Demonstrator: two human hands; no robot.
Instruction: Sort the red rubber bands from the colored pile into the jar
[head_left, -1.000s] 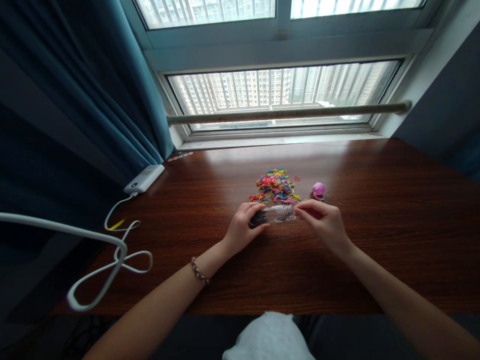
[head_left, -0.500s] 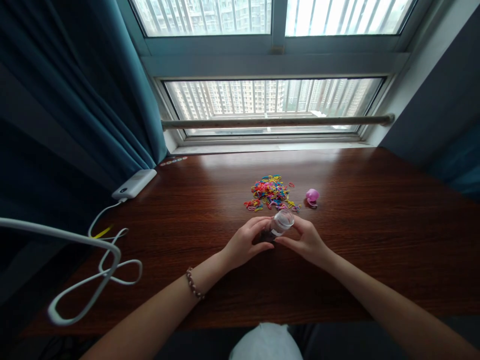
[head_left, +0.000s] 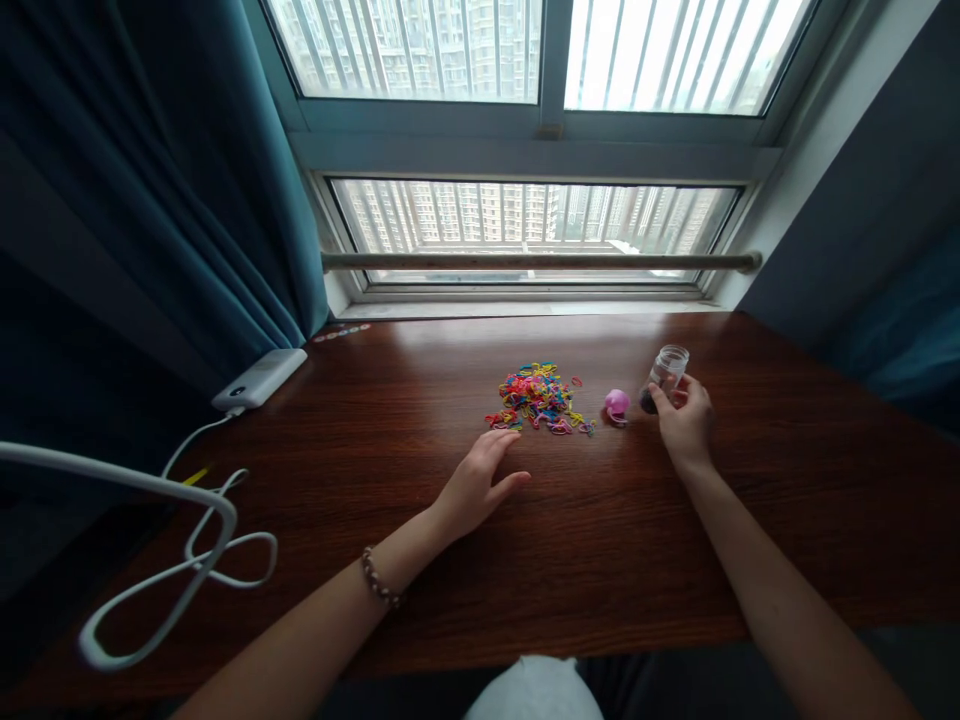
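My right hand [head_left: 685, 420] grips a small clear jar [head_left: 665, 372] on the right side of the desk; the jar is open at the top and has something dark at its bottom. Just left of the jar lies a pink lid-like piece [head_left: 617, 404]. A heap of small colourful rubber bands [head_left: 538, 392] is spread in the middle of the desk. My left hand [head_left: 480, 484] rests near the front of the heap, fingers apart, with nothing in it. A beaded bracelet [head_left: 379, 578] circles my left wrist.
The dark wooden desk [head_left: 337, 430] reaches to the window. On its left stand a white power strip [head_left: 260, 380] and a looped white cable [head_left: 217, 540]. A blue curtain [head_left: 247, 200] hangs at the left, and a metal rail [head_left: 540, 262] crosses the window.
My right hand has carried the jar from between both hands to the right, past the pink piece. My left hand has let go of the jar and stays near the rubber bands.
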